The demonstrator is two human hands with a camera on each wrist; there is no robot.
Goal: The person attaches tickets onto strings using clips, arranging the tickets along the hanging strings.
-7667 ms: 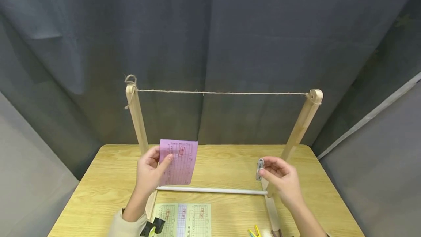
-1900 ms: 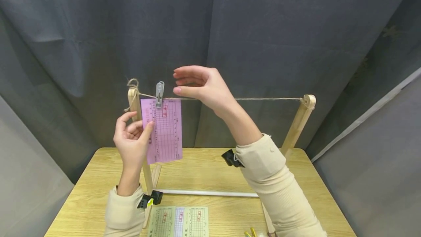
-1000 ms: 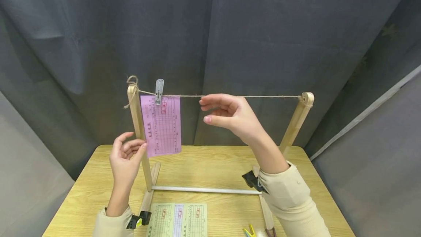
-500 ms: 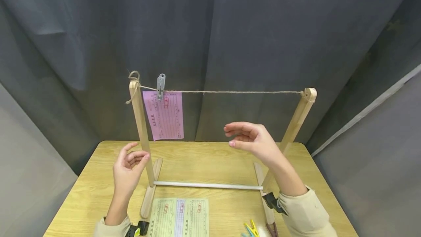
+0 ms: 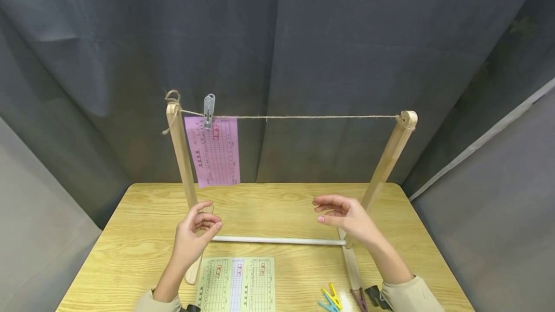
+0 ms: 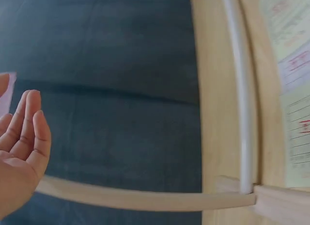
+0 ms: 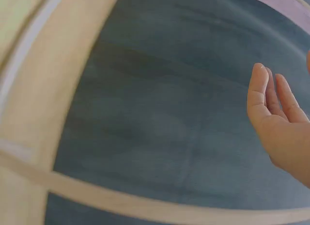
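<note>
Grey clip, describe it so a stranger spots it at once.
On the table, a wooden frame carries a string. Near the string's left end hangs a pink slip. The grey clip holds it, the only clip up there; the yellow clip and blue clip lie on the table.

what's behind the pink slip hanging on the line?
Dark curtain shows around the pink slip, with the far edge of the table by its bottom. Whatever sits directly behind the slip is covered; can't tell.

dark curtain (image 5: 347, 37) behind wood-grain table (image 5: 277, 206)
</note>
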